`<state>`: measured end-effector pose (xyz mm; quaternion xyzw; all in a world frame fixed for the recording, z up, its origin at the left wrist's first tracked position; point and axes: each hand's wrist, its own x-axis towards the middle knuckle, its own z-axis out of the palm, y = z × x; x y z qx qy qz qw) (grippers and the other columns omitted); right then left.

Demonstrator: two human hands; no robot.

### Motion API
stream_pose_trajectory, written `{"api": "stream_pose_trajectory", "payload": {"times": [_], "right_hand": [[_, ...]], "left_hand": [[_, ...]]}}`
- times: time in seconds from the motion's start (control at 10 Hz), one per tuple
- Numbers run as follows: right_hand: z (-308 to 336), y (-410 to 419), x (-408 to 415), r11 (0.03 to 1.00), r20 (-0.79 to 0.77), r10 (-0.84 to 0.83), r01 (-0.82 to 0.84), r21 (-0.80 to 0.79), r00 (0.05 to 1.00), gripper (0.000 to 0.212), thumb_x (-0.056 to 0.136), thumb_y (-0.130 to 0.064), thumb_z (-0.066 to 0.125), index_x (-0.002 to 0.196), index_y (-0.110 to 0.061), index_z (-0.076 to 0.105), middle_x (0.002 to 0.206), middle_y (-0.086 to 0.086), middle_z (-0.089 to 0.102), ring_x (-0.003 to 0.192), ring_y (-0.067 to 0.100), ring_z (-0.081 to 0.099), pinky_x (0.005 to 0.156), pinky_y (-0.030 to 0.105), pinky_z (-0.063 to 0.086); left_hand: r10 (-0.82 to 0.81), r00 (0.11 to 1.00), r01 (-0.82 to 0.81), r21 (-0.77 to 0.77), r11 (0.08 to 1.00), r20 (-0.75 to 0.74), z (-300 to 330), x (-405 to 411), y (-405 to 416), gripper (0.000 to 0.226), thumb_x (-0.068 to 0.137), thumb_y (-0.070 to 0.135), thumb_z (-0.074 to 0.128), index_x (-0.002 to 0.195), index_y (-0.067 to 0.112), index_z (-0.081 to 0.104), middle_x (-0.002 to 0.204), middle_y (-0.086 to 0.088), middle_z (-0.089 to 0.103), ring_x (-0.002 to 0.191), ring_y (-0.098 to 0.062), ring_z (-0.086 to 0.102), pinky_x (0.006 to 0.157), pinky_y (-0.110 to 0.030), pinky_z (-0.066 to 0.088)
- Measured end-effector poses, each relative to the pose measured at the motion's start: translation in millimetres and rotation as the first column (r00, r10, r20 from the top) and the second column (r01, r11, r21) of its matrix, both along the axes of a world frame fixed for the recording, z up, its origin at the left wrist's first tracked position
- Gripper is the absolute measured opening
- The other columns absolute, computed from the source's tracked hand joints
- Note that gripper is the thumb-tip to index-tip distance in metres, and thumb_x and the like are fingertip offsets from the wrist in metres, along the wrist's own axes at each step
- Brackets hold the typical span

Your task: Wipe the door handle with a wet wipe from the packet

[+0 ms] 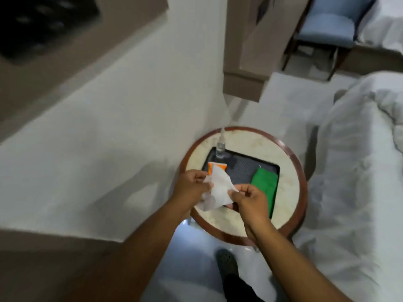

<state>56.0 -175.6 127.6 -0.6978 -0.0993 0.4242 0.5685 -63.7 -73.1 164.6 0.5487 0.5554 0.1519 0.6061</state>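
A white wet wipe [218, 189] is stretched between both hands above the round side table [257, 140]. My left hand [192, 188] pinches its left edge and my right hand [250, 200] pinches its right edge. Behind the wipe, an orange and white packet [212, 166] lies on the dark tray [242, 165], partly hidden by the wipe. No door handle is in view.
A green folded cloth [265, 184] lies on the tray's right side and a clear bottle [220, 147] stands at its far edge. A white wall is to the left, a bed with white bedding [357, 171] to the right, a blue chair [327, 25] at the back.
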Motion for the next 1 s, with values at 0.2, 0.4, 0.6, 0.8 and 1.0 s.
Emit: {"api": "stream_pose_trajectory", "payload": {"times": [0.2,0.4,0.6,0.8,1.0], "right_hand": [[-124.8,38.6,87.8,0.971,0.104,-0.089,0.11,-0.213,0.991,0.01,0.083,-0.007,0.069,0.076,-0.013,0.067,0.074,0.011,0.07,0.064,0.025,0.064,0.066,0.044,0.056],[-231.2,71.9,135.8,0.923,0.236,0.061,0.035,-0.382,0.97,0.019,0.08,-0.009,0.07,0.072,-0.022,0.06,0.072,-0.001,0.066,0.069,0.023,0.063,0.063,0.027,0.05],[-275.3,76.3,143.9,0.87,0.373,0.303,-0.095,-0.483,0.877,0.015,0.08,-0.01,0.069,0.091,-0.013,0.06,0.077,0.0,0.062,0.066,0.017,0.057,0.063,0.032,0.05],[-256.3,70.4,135.3,0.698,0.46,0.651,-0.238,-0.675,0.604,0.037,0.085,-0.033,0.069,0.115,-0.012,0.065,0.122,0.008,0.047,0.09,0.027,0.06,0.076,0.035,0.053],[-186.5,75.3,98.6,0.531,0.381,0.84,-0.445,-0.722,0.386,0.038,0.086,-0.027,0.067,0.117,-0.005,0.064,0.123,0.017,0.05,0.098,0.038,0.06,0.082,0.038,0.051]], "left_hand": [[-0.222,0.955,0.219,-0.04,0.975,-0.194,-136.0,112.8,53.5,0.031,0.083,0.002,0.074,0.113,0.009,0.067,0.09,-0.004,0.066,0.083,-0.025,0.064,0.069,-0.032,0.053],[-0.314,0.893,0.324,-0.024,0.946,-0.323,-250.3,165.7,95.0,0.026,0.082,-0.003,0.072,0.106,0.007,0.071,0.108,-0.016,0.072,0.1,-0.027,0.066,0.087,-0.034,0.053],[-0.467,0.797,0.491,-0.039,0.87,-0.382,-294.3,177.5,113.3,0.031,0.088,0.0,0.067,0.118,0.007,0.068,0.117,-0.014,0.07,0.106,-0.024,0.065,0.091,-0.027,0.048],[-0.29,0.817,0.404,0.135,0.905,-0.498,-253.7,131.6,104.0,0.03,0.09,0.024,0.066,0.119,0.014,0.069,0.117,-0.008,0.071,0.108,-0.024,0.064,0.084,-0.021,0.04],[-0.268,0.78,0.308,-0.024,0.951,-0.565,-196.0,7.0,65.3,0.031,0.093,0.031,0.067,0.119,0.014,0.066,0.117,-0.009,0.069,0.11,-0.027,0.063,0.087,-0.029,0.046]]}}
